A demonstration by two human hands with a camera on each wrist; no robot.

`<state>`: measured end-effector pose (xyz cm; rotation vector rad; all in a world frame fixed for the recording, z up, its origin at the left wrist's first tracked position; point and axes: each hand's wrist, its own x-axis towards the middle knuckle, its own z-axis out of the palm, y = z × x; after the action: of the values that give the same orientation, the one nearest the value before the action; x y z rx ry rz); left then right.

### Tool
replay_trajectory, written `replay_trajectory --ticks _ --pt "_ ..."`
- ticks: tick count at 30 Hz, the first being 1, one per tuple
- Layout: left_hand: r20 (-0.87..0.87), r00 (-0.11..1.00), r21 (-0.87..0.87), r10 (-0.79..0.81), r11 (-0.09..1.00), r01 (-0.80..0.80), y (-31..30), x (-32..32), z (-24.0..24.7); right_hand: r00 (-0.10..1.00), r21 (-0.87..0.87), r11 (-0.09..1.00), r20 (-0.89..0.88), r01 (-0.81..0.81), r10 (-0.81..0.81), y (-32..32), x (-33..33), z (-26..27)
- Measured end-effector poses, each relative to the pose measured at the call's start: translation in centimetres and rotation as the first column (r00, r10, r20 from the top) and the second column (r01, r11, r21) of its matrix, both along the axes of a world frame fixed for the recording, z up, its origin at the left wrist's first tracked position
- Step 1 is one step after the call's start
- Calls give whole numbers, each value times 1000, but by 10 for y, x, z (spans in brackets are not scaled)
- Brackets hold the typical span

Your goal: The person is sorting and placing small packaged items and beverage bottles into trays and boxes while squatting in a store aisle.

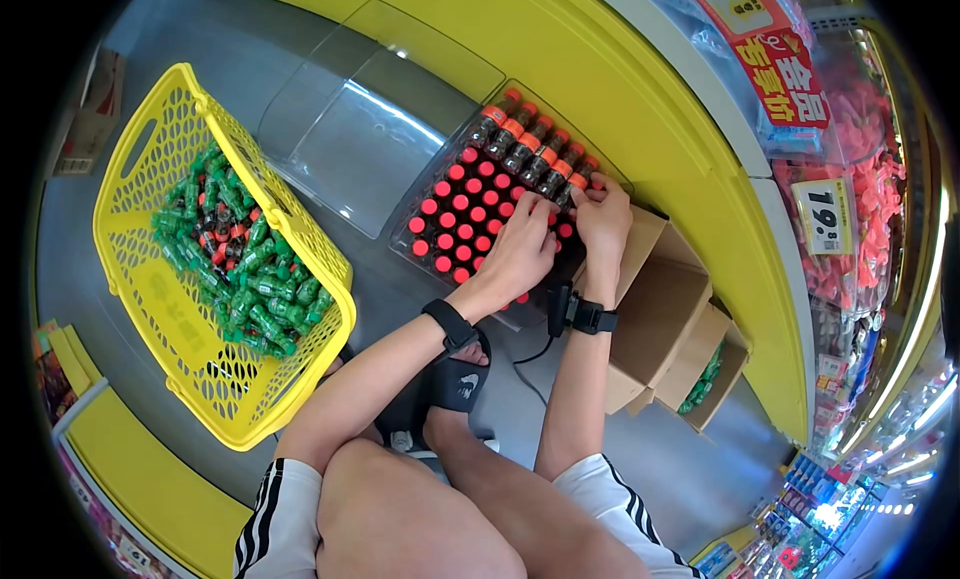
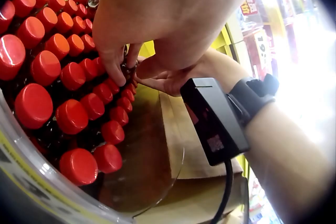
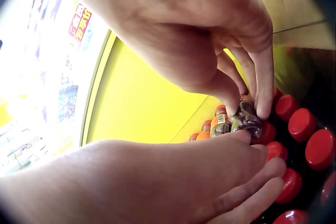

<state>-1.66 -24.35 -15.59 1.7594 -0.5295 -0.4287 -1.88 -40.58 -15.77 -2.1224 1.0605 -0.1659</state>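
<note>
Small red-capped cola bottles (image 1: 447,219) stand upright in a clear plastic bin. Along its far side lies a row of orange-labelled bottles (image 1: 540,164) on their sides. My right hand (image 1: 603,222) is at the right end of this row, thumb and fingertips pinching a cola bottle (image 3: 247,121) whose moulded base shows in the right wrist view. My left hand (image 1: 520,254) meets it there, fingers and thumb curled at the same bottle, other fingers over the red caps (image 2: 73,116). The fingers hide most of this bottle.
A yellow basket (image 1: 335,324) at left holds many small green bottles (image 1: 265,284) and some cola bottles. The clear lid (image 1: 340,129) lies beside the bin. Open cardboard boxes (image 1: 650,319) stand at right, one with green bottles inside. A yellow shelf base (image 1: 620,89) curves behind the bin.
</note>
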Motion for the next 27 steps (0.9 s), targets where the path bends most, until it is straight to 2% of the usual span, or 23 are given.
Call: replay_trajectory --ticks 6,8,11,15,21,23,27 --pt "-15 1000 7 16 1000 -16 -2 2 1 1000 3 1000 23 3 -3 2 1 2" --pt "19 999 42 27 999 -28 -2 2 1 998 -24 998 4 -57 57 -1 1 0" --pt "-8 1000 41 14 999 -14 -3 2 1 1000 -5 1000 0 -1 1 4 2 6" --pt "-27 1000 33 7 999 -6 -3 3 1 1000 -2 1000 0 -7 7 6 2 11" --pt "-31 999 40 -9 999 11 -1 3 1 997 -57 997 -68 -51 47 7 3 18" --pt "-114 993 43 -26 999 31 1 4 5 999 -26 999 -28 -21 20 9 3 19" --pt "-128 992 47 -15 999 21 3 2 5 998 -60 997 -43 -47 44 13 2 23"
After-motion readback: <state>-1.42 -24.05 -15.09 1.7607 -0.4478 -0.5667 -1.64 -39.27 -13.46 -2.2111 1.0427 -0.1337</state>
